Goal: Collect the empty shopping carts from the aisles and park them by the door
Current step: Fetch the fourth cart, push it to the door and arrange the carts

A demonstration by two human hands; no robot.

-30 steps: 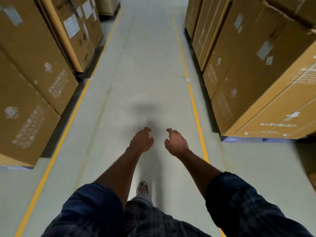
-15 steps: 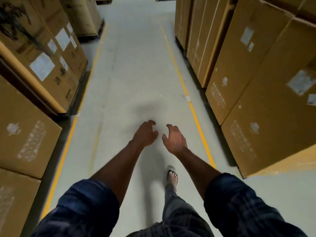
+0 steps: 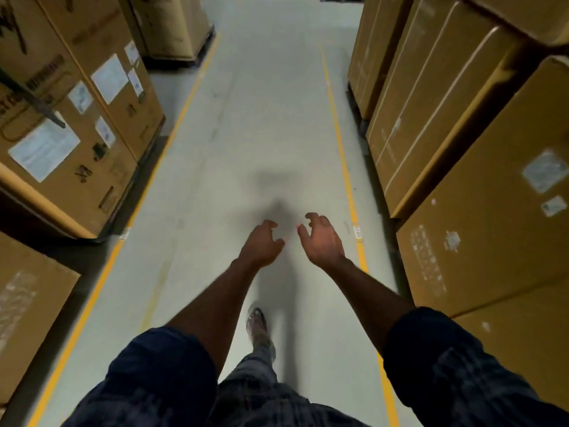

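No shopping cart shows in the head view. My left hand [image 3: 261,245] and my right hand [image 3: 321,240] are stretched out in front of me over the grey aisle floor [image 3: 261,124], close together. Both hold nothing, with the fingers loosely curled and apart. One sandalled foot [image 3: 257,322] is stepping forward below the hands.
Tall stacks of cardboard boxes line the left side [image 3: 70,118] and the right side [image 3: 468,167] of the aisle. Yellow floor lines [image 3: 341,143] run along both edges. Another box stack on a pallet [image 3: 175,29] stands at the far left. The aisle runs straight ahead.
I have walked forward along the aisle; the boxes on both sides have slid past toward me. My hands stay held out in front, empty, and the stepping foot has switched.
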